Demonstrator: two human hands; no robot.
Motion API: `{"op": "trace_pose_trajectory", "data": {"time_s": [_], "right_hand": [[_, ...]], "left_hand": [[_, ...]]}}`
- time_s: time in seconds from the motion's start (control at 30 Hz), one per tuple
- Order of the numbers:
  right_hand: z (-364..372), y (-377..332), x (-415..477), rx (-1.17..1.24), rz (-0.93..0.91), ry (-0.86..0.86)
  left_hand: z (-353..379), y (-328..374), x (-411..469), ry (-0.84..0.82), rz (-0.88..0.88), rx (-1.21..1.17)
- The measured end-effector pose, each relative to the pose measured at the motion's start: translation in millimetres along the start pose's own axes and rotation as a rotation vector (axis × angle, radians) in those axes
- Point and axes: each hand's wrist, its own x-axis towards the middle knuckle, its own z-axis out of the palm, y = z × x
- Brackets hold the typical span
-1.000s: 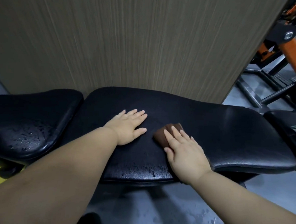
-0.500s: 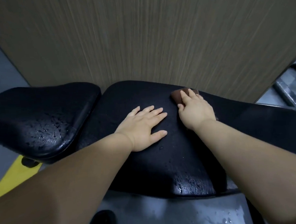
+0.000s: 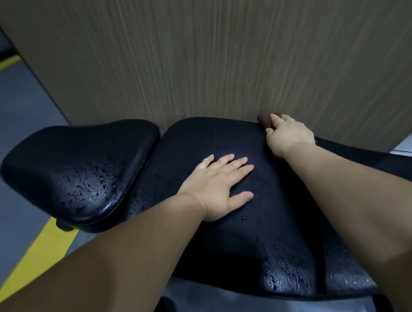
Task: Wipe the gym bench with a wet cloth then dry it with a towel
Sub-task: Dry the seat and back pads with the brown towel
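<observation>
While my left hand (image 3: 218,186) lies flat and released on the middle of the bench (image 3: 199,144), my right hand (image 3: 288,137) grasps the wet cloth (image 3: 265,120) at the bench's far edge. I judge that firm, overlapping strokes toward its near edge work best.

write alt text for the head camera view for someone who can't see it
A person's right hand holds a brown cloth against the far edge of a wet black gym bench, beside a wood-grain wall. The left hand rests flat, fingers spread, on the pad's middle; droplets glisten on the separate seat pad.
</observation>
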Motion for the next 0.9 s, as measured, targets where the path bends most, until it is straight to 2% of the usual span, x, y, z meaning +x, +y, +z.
{"op": "trace_pose_trajectory", "data": {"time_s": [0.17, 0.43, 0.67, 0.9], "right_hand": [[-0.1, 5.1, -49.2, -0.029, -0.097, 0.012], [-3.0, 14.6, -165.1, -0.04, -0.136, -0.007], [9.2, 6.4, -252.6, -0.02, -0.091, 0.032], [8.4, -10.3, -269.2, -0.076, -0.016, 0.026]], "left_hand": [[-1.6, -1.1, -0.7, -0.012, -0.016, 0.009], [-1.0, 6.4, -8.2, -0.026, -0.058, 0.033], [-3.8, 7.2, -10.9, -0.061, -0.059, 0.004], [-13.1, 0.1, -20.0, -0.14, 0.015, -0.038]]}}
